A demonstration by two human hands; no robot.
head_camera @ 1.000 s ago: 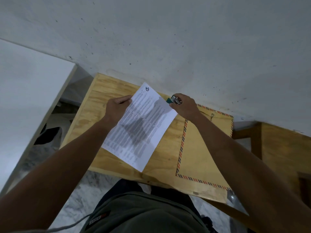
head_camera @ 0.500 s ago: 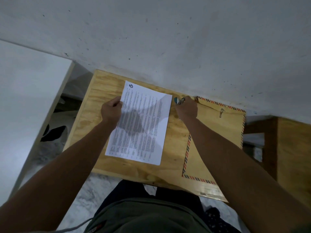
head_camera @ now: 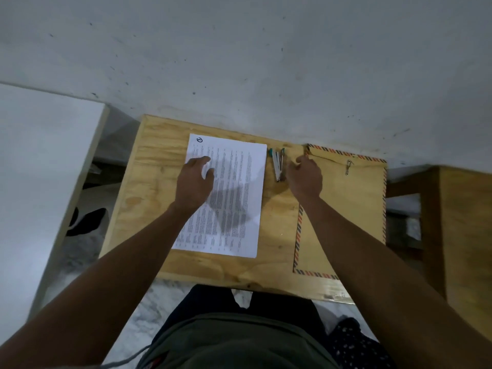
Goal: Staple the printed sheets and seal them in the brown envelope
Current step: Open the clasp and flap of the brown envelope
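Head view looks down on a plywood tabletop (head_camera: pixel 149 209) set against a pale wall (head_camera: pixel 266 62). The brown envelope (head_camera: pixel 351 209) lies flat on the right part of the top, long axis running from the wall toward the person, flap end at the wall; its striped border is partly hidden by the right forearm, and a small metal clasp (head_camera: pixel 348 167) shows near the flap. The printed sheets (head_camera: pixel 234 209) lie flat on the middle of the top, long axis also toward the wall, the circled mark at the far left corner; the print is too small to read, and no staple can be made out. The left hand (head_camera: pixel 194 182) rests on the sheets' upper left, fingers straight and spread. The right hand (head_camera: pixel 304 177) hovers at the envelope's left edge, fingers loosely curled, holding nothing I can see; its fingertips are hidden. The stapler (head_camera: pixel 278 163) lies between sheets and envelope, teal end toward the wall, just beside the right hand.
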